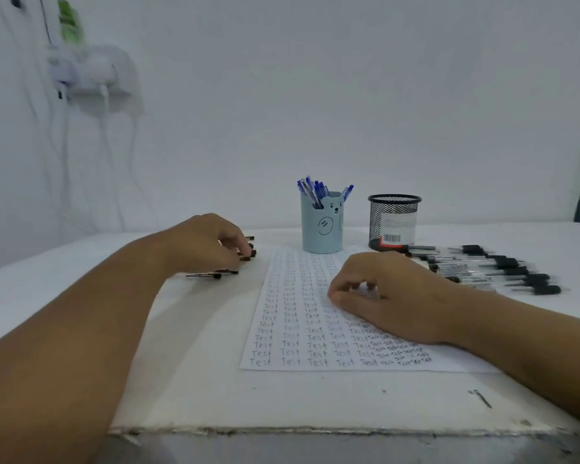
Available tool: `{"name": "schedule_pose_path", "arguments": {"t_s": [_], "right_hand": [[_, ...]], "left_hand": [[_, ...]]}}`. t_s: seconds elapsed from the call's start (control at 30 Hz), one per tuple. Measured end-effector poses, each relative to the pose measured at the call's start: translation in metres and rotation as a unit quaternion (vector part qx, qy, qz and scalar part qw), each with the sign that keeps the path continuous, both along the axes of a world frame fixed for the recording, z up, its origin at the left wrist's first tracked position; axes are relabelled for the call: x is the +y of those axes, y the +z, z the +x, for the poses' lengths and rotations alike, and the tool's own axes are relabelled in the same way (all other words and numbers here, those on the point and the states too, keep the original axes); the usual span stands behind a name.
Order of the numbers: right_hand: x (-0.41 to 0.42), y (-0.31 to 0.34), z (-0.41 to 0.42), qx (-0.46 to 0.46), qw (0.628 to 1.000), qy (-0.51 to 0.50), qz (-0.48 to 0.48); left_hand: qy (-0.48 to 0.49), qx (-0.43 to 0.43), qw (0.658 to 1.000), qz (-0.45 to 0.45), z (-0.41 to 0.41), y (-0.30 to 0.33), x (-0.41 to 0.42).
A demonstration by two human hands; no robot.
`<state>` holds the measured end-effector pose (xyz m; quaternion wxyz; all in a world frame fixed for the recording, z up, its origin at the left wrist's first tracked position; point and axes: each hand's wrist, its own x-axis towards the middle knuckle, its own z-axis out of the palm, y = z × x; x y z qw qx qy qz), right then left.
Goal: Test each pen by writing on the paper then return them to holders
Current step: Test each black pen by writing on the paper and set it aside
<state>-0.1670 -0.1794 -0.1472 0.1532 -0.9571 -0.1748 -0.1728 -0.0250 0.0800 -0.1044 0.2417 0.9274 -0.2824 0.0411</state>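
White desk (198, 380) carries the paper (292, 329), filled with "Test" rows, under the right hand (392, 296), its fingers loosely curled, holding nothing. Left hand (208, 242) curls over dark pens (245, 254); whether it grips them cannot be told. Blue pens (315, 192) stand in the blue holder (322, 226), beside the mesh holder (394, 222).

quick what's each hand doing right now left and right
Left hand: fingers curled down onto the dark pens at the left; an actual grip cannot be told.
Right hand: rests loosely curled on the paper, holding nothing.
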Motion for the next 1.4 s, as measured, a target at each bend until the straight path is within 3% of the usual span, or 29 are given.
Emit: {"name": "schedule_pose_path", "arguments": {"t_s": [0.2, 0.57, 0.63, 0.73, 0.8, 0.87, 0.9, 0.97, 1.0, 1.03, 1.17, 1.4], "right_hand": [[0.000, -0.004, 0.004, -0.012, 1.000, 0.008, 0.010], [0.001, -0.003, 0.000, -0.007, 1.000, 0.003, 0.016], [0.001, -0.003, 0.001, -0.005, 1.000, 0.002, 0.015], [0.001, -0.004, 0.001, -0.003, 1.000, 0.001, 0.019], [0.001, -0.004, 0.001, -0.004, 1.000, 0.000, 0.018], [0.001, -0.004, 0.000, -0.003, 1.000, -0.002, 0.018], [0.001, -0.004, 0.000, -0.001, 1.000, -0.003, 0.020], [0.002, -0.003, 0.000, 0.002, 1.000, -0.006, 0.022], [0.002, -0.003, 0.000, 0.002, 1.000, -0.006, 0.022], [0.002, -0.004, 0.000, 0.001, 1.000, -0.006, 0.023], [0.003, -0.003, -0.001, -0.003, 1.000, -0.003, 0.028], [0.003, -0.003, -0.001, -0.004, 1.000, -0.003, 0.023]], "left_hand": [[0.030, 0.041, 0.996, 0.079, 0.001, 0.001, 0.014], [0.017, -0.011, 0.995, 0.098, 0.007, 0.003, 0.016], [-0.005, -0.026, 0.999, 0.041, 0.004, 0.003, 0.011], [-0.037, -0.007, 0.984, -0.172, -0.003, 0.003, -0.001], [-0.040, -0.027, 0.954, -0.297, -0.007, 0.006, -0.010], [-0.051, 0.004, 0.893, -0.447, -0.009, 0.010, -0.019], [-0.065, 0.067, 0.838, -0.538, -0.012, 0.014, -0.022], [-0.094, 0.212, 0.691, -0.685, -0.015, 0.019, -0.027], [-0.099, 0.255, 0.637, -0.721, -0.015, 0.019, -0.027], [-0.097, 0.279, 0.607, -0.738, -0.015, 0.018, -0.028], [-0.085, 0.320, 0.549, -0.767, -0.009, 0.010, -0.028], [-0.087, 0.311, 0.540, -0.777, -0.011, 0.009, -0.030]]}}
